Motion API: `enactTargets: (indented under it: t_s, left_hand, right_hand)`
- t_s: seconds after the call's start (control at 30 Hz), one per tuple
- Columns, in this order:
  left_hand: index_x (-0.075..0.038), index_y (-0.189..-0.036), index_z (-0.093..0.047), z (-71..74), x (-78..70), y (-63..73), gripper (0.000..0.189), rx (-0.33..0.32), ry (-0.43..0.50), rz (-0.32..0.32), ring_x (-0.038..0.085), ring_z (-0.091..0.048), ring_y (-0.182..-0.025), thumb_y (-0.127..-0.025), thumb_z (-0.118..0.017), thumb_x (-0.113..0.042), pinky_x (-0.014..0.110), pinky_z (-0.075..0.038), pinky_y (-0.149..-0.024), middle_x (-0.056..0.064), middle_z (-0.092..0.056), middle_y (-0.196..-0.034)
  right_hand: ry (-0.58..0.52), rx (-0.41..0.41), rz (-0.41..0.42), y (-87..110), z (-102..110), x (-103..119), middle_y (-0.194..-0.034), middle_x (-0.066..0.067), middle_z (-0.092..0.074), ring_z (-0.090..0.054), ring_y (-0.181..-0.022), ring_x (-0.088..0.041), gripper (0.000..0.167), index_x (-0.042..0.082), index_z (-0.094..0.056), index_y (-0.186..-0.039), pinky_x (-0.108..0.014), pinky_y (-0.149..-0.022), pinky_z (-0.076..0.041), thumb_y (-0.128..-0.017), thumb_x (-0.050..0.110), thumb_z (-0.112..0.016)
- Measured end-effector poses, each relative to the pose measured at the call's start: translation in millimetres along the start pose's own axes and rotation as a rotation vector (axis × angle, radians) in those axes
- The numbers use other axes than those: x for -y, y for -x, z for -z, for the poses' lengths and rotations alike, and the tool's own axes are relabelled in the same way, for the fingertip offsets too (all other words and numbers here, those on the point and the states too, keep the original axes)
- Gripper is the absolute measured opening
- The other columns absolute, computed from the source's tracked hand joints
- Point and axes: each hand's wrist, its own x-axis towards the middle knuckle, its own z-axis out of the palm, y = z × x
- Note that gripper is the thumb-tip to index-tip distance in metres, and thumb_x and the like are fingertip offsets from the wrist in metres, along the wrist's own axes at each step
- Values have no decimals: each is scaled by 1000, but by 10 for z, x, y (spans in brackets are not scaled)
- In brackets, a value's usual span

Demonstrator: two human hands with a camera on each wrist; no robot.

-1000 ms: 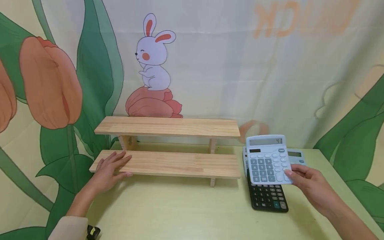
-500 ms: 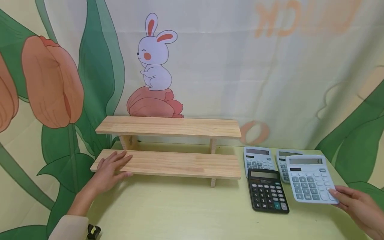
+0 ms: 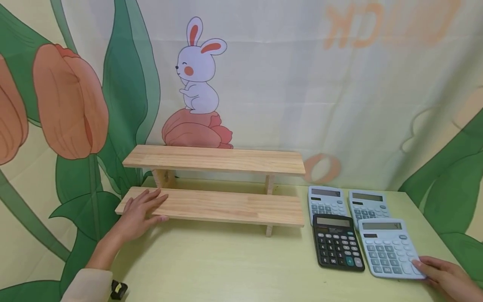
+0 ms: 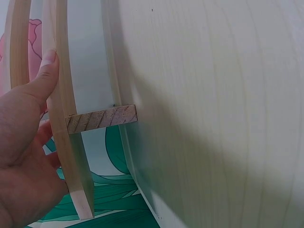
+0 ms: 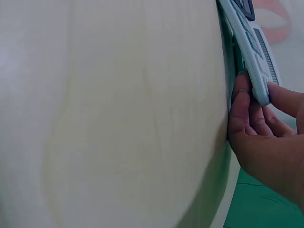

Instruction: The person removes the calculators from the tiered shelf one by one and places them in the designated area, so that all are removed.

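Observation:
At the right of the head view, my right hand (image 3: pixel 450 277) pinches the lower right corner of a light blue calculator (image 3: pixel 390 248). In the right wrist view its thumb lies on the calculator's (image 5: pixel 256 61) face and the fingers are beneath, close over the table. A black calculator (image 3: pixel 337 243) lies just left of it, and two more light blue ones, the back left calculator (image 3: pixel 326 200) and the back right calculator (image 3: pixel 367 204), lie behind. My left hand (image 3: pixel 141 214) rests with spread fingers on the lower board of a two-tier wooden shelf (image 3: pixel 226 207), its thumb along the front edge.
The shelf's upper board (image 3: pixel 215 160) stands behind and above the lower one. A pale green table (image 3: pixel 226 264) carries everything. Behind it hangs a curtain (image 3: pixel 279 84) printed with a rabbit and tulips. A small black object (image 3: pixel 118 289) is near the left sleeve.
My right hand has carried the light blue calculator right, then down and toward me, from above the others to beside the black calculator. My left hand has stayed on the shelf.

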Motion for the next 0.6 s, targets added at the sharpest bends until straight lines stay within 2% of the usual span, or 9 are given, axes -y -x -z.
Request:
enactTargets:
  t_s: [0.13, 0.37, 0.47, 0.6]
  left_hand:
    - [-7, -154, -56, 2, -12, -4, 72, -9, 0, 2, 56, -26, -152, -94, -80, -40, 84, -10, -112, 26, -40, -164]
    - [-8, -154, -56, -46, -11, 20, 72, -2, 1, -4, 57, -25, -152, -95, -80, -41, 84, -10, -112, 26, -40, -164]
    - [-8, -154, -56, -29, -40, -7, 72, -11, 1, -11, 57, -25, -152, -95, -79, -41, 84, -10, -112, 25, -40, -164]
    - [-7, -154, -56, -14, -82, -46, 72, -10, -4, -16, 57, -26, -151, -95, -79, -41, 84, -11, -112, 26, -41, -164]
  right_hand:
    - [52, 3, 3, -37, 8, 20, -124, -24, -66, -66, -99, -19, 89, -29, -25, -149, -30, -83, -60, -109, 42, -60]
    - [162, -45, -45, -123, 31, -62, -116, -22, -67, -63, -94, -25, 100, -26, -41, -142, -36, -81, -58, -97, 58, -71]
    - [235, -84, -20, -143, 32, -63, -114, -23, -67, -62, -91, -24, 100, -25, -46, -139, -37, -78, -57, -95, 61, -72]
    - [337, -140, 27, -108, 35, 0, -112, -27, -68, -64, -88, -25, 91, -25, -49, -135, -38, -76, -56, -98, 55, -72]
